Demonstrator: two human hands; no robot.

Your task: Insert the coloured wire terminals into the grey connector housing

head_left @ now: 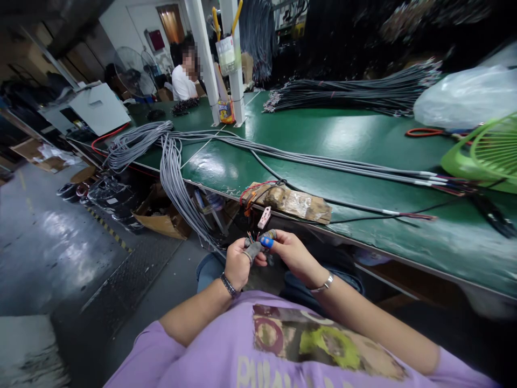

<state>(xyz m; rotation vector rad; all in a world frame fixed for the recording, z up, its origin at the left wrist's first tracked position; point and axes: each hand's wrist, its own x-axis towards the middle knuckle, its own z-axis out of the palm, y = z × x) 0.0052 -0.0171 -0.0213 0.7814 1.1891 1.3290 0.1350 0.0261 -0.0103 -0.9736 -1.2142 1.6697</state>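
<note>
My left hand [240, 261] and my right hand [288, 250] meet just off the table's front edge, above my lap. Thin coloured wires [251, 236] stick up between the fingertips. Both hands are closed in a pinch at these wires, their fingers covered with grey tape or finger cots, plus a blue wrap on my right one. Close beyond them hangs a small pinkish-white block [264, 217] with holes. Behind it, a worn wooden board [297, 202] wrapped in clear tape lies at the edge. A bundle of grey cables [177, 183] droops over the edge toward my left hand.
Long grey cables [283, 151] run along the green table [339, 132]. A stack of dark cables [347, 92], a clear plastic bag [464, 97] and a green fan [495, 151] lie on it. White posts [204, 59] rise mid-table. Beyond sits a person [183, 81]. A cardboard box [161, 213] stands below.
</note>
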